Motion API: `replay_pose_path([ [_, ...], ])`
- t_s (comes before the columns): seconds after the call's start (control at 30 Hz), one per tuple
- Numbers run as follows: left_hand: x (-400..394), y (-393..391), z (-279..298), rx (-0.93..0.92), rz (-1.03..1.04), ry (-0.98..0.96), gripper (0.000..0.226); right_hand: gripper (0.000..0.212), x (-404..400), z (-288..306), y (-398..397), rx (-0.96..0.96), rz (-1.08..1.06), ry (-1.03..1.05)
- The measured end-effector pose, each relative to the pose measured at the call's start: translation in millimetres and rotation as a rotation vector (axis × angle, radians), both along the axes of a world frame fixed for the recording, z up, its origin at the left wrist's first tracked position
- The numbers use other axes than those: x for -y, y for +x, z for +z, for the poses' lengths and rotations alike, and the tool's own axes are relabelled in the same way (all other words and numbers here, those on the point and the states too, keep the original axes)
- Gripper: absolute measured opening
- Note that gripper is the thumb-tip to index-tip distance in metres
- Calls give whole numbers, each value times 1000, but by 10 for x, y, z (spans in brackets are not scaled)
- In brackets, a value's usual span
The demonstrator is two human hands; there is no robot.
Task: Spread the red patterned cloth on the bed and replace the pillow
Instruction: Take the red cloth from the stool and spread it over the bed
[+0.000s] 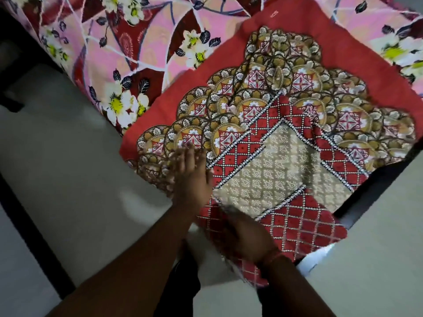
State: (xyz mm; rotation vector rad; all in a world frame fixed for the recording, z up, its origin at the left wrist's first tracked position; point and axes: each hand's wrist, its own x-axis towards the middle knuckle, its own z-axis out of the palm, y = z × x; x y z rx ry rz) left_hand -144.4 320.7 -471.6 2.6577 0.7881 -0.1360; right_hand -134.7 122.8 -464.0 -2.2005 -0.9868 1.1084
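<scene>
The red patterned cloth [297, 124] lies folded over the corner of the bed, with gold medallions, a red lattice band and a beige centre. Part of it hangs off the near edge toward the floor. My left hand [192, 170] rests flat on the cloth's near-left part, fingers apart and blurred by motion. My right hand [247, 234] grips the hanging lower edge of the cloth, its fingers curled into the fabric. No pillow is in view.
The bed carries a pink and maroon floral sheet [128, 53] under the cloth. A dark bed frame edge [375, 181] shows at the right. Pale tiled floor [75, 179] lies below, with a dark strip [34, 236] at the left.
</scene>
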Motion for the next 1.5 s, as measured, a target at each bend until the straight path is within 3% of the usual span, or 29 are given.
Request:
replay_pose_path([
  [0.2,1116,780,0,-40,-165,18,58,37,553,197,1186,92,-47,67],
  [0.43,1959,1513,111,-91,-66,8,66,15,1218,77,2191,414,-76,24],
  [0.7,2354,1690,120,-104,19,85,68,60,1573,203,2567,604,-9,-67],
  [0.87,2751,1909,-7,-119,66,79,71,62,1962,209,2943,627,41,-164],
  [1.03,3090,2553,-94,-139,134,70,67,62,2127,107,3780,562,149,-115],
  [1.2,3516,3426,-195,-169,166,35,69,65,2258,27,4923,545,56,-93],
  [1.4,3971,4183,-171,-187,125,-2,105,47,2046,57,5654,205,-143,-63],
  [1.5,4040,4293,-175,-264,99,20,106,48,1798,70,5778,-12,-204,-102],
])
